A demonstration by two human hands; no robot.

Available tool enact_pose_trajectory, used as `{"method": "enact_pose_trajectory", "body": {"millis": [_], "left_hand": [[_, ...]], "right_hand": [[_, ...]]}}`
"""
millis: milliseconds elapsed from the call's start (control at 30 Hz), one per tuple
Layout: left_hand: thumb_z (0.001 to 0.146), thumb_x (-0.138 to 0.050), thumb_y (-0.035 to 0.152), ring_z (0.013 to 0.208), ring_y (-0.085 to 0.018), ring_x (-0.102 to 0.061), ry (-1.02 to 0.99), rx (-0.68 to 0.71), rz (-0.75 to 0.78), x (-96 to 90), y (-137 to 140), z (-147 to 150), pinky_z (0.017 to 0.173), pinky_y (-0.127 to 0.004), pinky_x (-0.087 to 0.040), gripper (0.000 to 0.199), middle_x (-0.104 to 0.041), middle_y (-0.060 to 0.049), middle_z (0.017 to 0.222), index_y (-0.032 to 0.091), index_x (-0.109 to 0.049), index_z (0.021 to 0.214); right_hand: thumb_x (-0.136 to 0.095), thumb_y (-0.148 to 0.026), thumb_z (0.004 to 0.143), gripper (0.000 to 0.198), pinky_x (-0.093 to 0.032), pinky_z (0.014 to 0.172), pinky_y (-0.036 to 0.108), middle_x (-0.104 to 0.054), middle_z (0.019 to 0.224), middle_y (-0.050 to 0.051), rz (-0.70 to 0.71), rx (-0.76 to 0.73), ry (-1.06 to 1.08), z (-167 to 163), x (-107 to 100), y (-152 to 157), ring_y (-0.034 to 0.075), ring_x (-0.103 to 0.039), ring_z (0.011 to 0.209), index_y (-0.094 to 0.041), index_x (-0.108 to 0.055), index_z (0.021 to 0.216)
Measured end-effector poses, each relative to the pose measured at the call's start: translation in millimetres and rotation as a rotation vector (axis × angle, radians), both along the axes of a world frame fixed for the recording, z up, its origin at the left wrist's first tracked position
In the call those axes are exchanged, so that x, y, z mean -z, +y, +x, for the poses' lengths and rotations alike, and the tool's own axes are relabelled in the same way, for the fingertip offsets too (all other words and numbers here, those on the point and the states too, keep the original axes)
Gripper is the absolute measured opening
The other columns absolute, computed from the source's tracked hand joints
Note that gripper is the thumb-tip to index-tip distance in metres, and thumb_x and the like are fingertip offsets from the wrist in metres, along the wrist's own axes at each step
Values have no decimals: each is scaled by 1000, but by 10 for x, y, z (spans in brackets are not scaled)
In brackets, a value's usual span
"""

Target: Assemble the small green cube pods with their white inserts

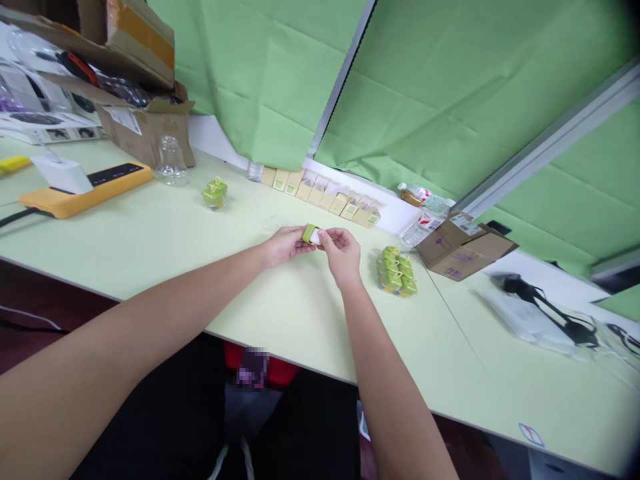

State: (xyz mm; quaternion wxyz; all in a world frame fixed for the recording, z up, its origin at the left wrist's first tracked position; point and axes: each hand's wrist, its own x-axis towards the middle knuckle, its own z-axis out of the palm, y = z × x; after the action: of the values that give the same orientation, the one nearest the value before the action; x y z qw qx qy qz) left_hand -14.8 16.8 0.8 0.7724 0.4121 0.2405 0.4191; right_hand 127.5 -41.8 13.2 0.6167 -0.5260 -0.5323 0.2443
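Observation:
Over the middle of the table, my left hand (287, 245) grips a small green box sleeve (309, 233) from its left side. A white piece shows at the sleeve's right end. My right hand (343, 252) pinches that end between thumb and fingers, so the two hands almost meet. Whether the white piece is inside the sleeve or folded from it, I cannot tell. On the right stands a cluster of small green-topped boxes (397, 272) with yellow loops. Similar green-topped boxes (215, 193) sit at the left, beyond my left forearm.
A row of small tan cartons (325, 193) lines the table's back edge. To the left are an orange power strip (110, 183), a clear plastic bottle (171, 162) and an open cardboard box (145, 137). Plastic bottles (425, 207), another cardboard box (460, 247) and a black strap (550, 310) lie at the right.

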Motion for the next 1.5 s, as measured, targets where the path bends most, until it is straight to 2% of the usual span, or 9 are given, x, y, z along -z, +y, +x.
{"method": "enact_pose_trajectory", "body": {"millis": [200, 267, 367, 433, 567, 700, 833, 1167, 1500], "left_hand": [[90, -61, 18, 68, -10, -65, -9, 1, -1, -55, -9, -35, 66, -20, -54, 16, -73, -11, 91, 9, -71, 97], [90, -61, 19, 68, -10, -65, -5, 5, 1, -58, -10, -34, 65, -20, -54, 16, -73, -11, 91, 9, -71, 97], [89, -62, 20, 68, -10, -65, -6, 11, -10, -46, 5, -32, 67, -20, -55, 16, -73, -10, 89, 10, -71, 97], [90, -62, 20, 67, -10, -65, -3, 10, -18, -41, 17, -40, 66, -20, -55, 15, -72, -9, 87, 10, -71, 96], [93, -60, 25, 66, -10, -65, 8, 47, 2, -53, 10, -51, 62, -19, -54, 20, -72, -11, 89, 9, -71, 98], [92, -62, 26, 68, -11, -65, 12, 78, 14, -62, -21, -38, 64, -21, -54, 19, -72, -10, 89, 11, -71, 98], [90, -64, 24, 72, -10, -66, -14, 106, 38, -68, -35, -39, 67, -21, -53, 16, -71, -7, 86, 11, -70, 95], [89, -63, 20, 66, -8, -63, -14, 154, 15, -46, 0, -60, 63, -18, -52, 14, -70, -5, 81, 10, -70, 95], [91, -60, 22, 66, -9, -65, 7, 140, 27, -32, 20, -82, 60, -18, -53, 17, -70, -7, 82, 10, -70, 97]], "right_hand": [[-64, -61, 79, 41, -54, 65, 32, -69, 82, 4, -86, 271, -301, 130, -27, -57, 15, -61, 64, -20, -64, 81], [-58, -63, 82, 44, -54, 64, 31, -70, 88, 6, -87, 204, -236, 128, -49, -67, 17, -64, 71, -20, -64, 89], [-65, -63, 77, 50, -54, 63, 29, -69, 103, 7, -86, 29, -162, 143, -52, -54, 17, -65, 80, -20, -62, 103], [-71, -61, 72, 51, -53, 63, 29, -69, 103, 7, -141, 22, -216, 204, -23, -37, 16, -64, 77, -20, -64, 101], [-73, -60, 69, 46, -52, 62, 30, -69, 89, 5, -244, 136, -284, 329, 27, -22, 15, -61, 68, -19, -66, 91], [-62, -65, 78, 46, -53, 59, 29, -69, 91, 5, -201, -33, -74, 222, -41, -52, 16, -64, 73, -20, -65, 91], [-67, -64, 75, 47, -54, 60, 28, -68, 91, 4, -172, -179, -11, 77, -102, -90, 17, -66, 78, -21, -66, 93], [-73, -59, 74, 42, -54, 62, 27, -69, 89, 3, -163, -208, 22, 123, -109, -104, 14, -65, 72, -22, -68, 93], [-77, -57, 70, 42, -54, 63, 26, -71, 91, 4, -236, -187, 46, 172, -109, -107, 14, -65, 72, -21, -68, 91]]}}
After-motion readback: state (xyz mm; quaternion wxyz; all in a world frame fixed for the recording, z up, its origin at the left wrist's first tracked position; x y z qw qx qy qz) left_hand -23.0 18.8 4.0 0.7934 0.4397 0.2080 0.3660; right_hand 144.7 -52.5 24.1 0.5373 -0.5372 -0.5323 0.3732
